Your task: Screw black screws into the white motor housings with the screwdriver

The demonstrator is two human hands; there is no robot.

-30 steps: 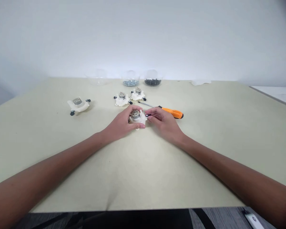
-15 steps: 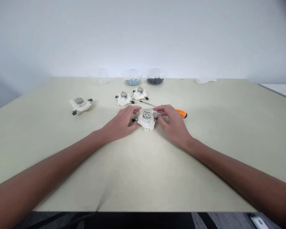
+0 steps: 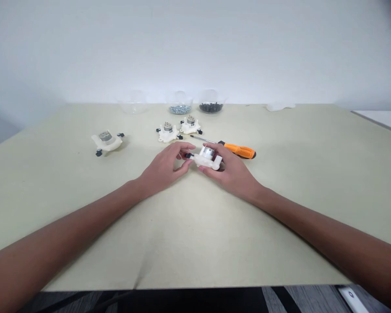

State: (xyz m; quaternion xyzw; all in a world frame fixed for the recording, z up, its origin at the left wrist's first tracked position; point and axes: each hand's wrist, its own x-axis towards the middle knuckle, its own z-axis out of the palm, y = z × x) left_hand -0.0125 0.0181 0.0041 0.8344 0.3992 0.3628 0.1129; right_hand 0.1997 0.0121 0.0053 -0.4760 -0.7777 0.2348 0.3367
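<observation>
A white plastic motor mount (image 3: 206, 161) with a round silver motor (image 3: 207, 152) is between my hands, turned so that its side faces me. My right hand (image 3: 230, 167) is closed around its right part, thumb in front and fingers behind. My left hand (image 3: 167, 167) has thumb and index finger about the small black piece (image 3: 189, 155) on the mount's left end. Just behind my right hand lies a screwdriver with an orange and black handle (image 3: 241, 151), its shaft pointing left.
Two similar motor mounts (image 3: 168, 132) (image 3: 190, 124) stand behind my hands, and another mount (image 3: 107, 141) is at the left. Along the wall are a clear bowl (image 3: 133, 104), a bowl of silver screws (image 3: 180, 108) and a bowl of black pieces (image 3: 211, 107). A flat whitish item (image 3: 280, 106) lies back right.
My hands have closed in on the motor mount, which has turned and tilted from facing up flat. My right hand now grips it. More of the screwdriver handle shows.
</observation>
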